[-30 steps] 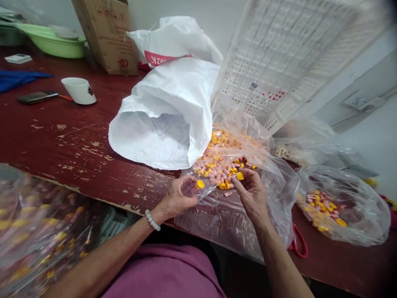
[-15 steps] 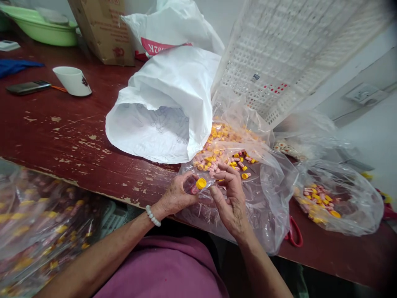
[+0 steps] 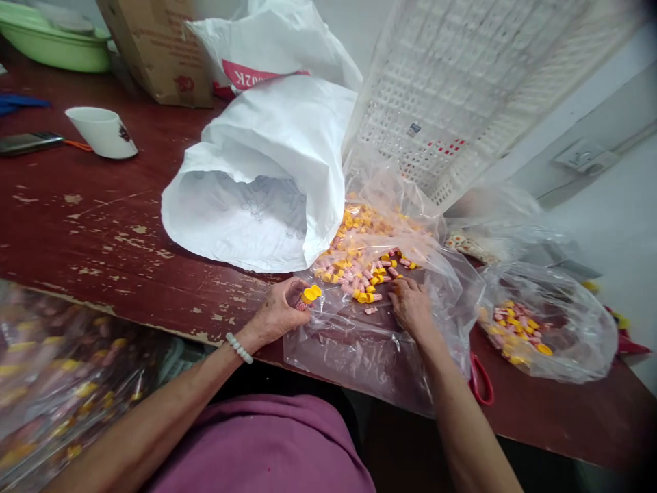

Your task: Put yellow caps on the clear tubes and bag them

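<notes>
- Dark red table (image 3: 118, 198), paint chipped, runs beneath everything worked on.
- White crate (image 3: 436, 82), lattice-sided, leans at a tilt on the far right, behind the pile.
- White sack (image 3: 272, 116) lies far of the hands, its wide mouth turned near; its inner wall shows. Its right edge crowds the pile's left side.
- Near-left bag (image 3: 76, 390), clear and blurred, is full of pink and yellow pieces, below the table edge.
- Clear bag (image 3: 349, 356) spreads under the pile and hangs over the near edge; its loose film covers the far part.
- Right bag (image 3: 580, 342), clear, open and slumped, holds more pink and yellow pieces.
- Carton (image 3: 159, 55) stands at far left, beside a green basin (image 3: 56, 51).
- Left hand (image 3: 280, 308) is closed in a narrow, curled grip on yellow-ended pieces (image 3: 309, 295), just left of the pile.
- Right hand (image 3: 413, 308) reaches down at the pile's right edge, fingers bent and close together; whether they pinch anything I cannot tell.
- Pile (image 3: 359, 274) of pink and yellow pieces lies between and far of the hands.
- Cup (image 3: 102, 133) and phone (image 3: 31, 142) sit at left; a red handle (image 3: 481, 380) lies right of the clear bag.
</notes>
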The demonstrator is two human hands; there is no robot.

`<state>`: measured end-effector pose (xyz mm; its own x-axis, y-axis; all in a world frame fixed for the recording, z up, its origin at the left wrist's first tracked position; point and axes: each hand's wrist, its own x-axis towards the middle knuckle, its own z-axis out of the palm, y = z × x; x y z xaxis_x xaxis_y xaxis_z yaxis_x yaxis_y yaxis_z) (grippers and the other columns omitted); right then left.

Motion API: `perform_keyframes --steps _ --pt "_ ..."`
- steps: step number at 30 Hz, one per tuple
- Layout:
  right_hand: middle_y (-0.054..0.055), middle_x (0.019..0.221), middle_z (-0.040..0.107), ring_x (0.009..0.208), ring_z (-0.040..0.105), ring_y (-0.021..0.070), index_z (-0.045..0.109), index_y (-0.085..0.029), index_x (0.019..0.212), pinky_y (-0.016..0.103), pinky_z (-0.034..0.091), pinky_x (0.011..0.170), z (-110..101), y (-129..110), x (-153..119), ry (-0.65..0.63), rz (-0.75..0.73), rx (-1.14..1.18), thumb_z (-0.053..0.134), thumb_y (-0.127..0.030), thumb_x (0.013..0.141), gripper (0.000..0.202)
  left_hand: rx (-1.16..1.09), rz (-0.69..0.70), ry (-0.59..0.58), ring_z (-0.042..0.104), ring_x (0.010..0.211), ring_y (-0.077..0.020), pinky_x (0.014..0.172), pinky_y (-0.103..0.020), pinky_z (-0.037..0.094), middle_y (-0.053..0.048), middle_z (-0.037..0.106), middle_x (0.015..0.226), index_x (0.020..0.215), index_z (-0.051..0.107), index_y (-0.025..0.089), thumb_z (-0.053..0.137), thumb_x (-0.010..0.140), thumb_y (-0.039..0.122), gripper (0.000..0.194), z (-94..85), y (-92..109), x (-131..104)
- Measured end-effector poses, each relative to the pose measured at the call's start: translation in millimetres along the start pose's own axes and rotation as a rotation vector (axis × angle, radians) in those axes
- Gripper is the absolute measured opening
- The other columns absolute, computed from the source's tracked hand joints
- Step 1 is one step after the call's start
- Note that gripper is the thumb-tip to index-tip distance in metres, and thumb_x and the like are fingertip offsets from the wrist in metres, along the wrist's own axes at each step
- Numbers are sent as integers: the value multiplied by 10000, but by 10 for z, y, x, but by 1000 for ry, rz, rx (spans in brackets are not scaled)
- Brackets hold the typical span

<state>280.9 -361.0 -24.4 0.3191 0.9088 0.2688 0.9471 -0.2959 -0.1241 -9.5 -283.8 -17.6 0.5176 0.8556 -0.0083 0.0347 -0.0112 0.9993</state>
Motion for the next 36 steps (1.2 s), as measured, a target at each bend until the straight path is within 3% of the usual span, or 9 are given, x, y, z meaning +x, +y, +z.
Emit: perform_keyframes --steps 4,10,15,18,20,26,29,32,36 --pt "131 993 640 933 548 247 631 -166 1031 390 398 845 149 282 49 -68 -13 -148 449 -216 862 254 114 58 -11 548 647 -98 564 -191 438 -2 619 763 854 577 123 591 563 49 301 -14 0 19" --pt "125 922 606 847 570 229 660 -154 819 353 436 761 45 258 74 -102 164 -48 531 -276 809 178 242 135 -43 559 705 -124 626 -215 444 -12 618 794 901 584 120 584 571 51 338 29 88 1" --pt "82 895 603 761 578 174 631 -156 871 335 470 733 -270 -281 -59 187 274 439 576 -263 769 157 357 224 -65 564 707 -127 637 -220 439 -10 628 808 906 594 137 574 602 68 313 51 85 -32" --pt "23 843 617 698 584 132 568 -197 976 261 484 609 -492 -839 -232 97 130 969 619 -360 777 262 404 263 -104 554 692 -124 632 -227 420 -5 628 807 922 595 148 560 619 65 317 85 88 -45" --pt "12 837 629 693 591 120 568 -209 973 240 484 593 -589 -1132 -325 -4 20 1084 637 -354 781 250 426 288 -130 546 681 -126 628 -232 408 0 625 791 916 594 151 576 629 87 294 106 109 -53" --pt "27 928 666 804 623 136 611 -211 998 267 499 730 -672 -1279 -356 -50 -213 864 591 -326 837 198 458 294 -193 513 645 -115 590 -222 375 10 595 757 886 582 141 564 641 112 248 95 161 -91" --pt "47 1028 644 934 606 163 586 -224 1060 314 489 808 -614 -1263 -286 84 -107 878 498 -338 890 223 473 286 -196 486 629 -109 591 -222 366 15 577 733 872 577 140 541 629 97 249 90 159 -107" --pt "67 1053 603 877 593 161 535 -221 1105 328 500 763 -454 -1410 -235 246 14 885 476 -347 895 252 515 255 -267 461 599 -110 563 -227 342 12 558 689 790 566 141 525 615 100 184 143 174 -136" --pt "78 1158 555 1022 533 180 504 -224 1169 362 448 897 -247 -1619 -164 220 -240 758 523 -316 871 313 478 193 -393 444 555 -100 524 -221 321 20 541 642 765 563 138 520 587 91 189 193 188 -190"
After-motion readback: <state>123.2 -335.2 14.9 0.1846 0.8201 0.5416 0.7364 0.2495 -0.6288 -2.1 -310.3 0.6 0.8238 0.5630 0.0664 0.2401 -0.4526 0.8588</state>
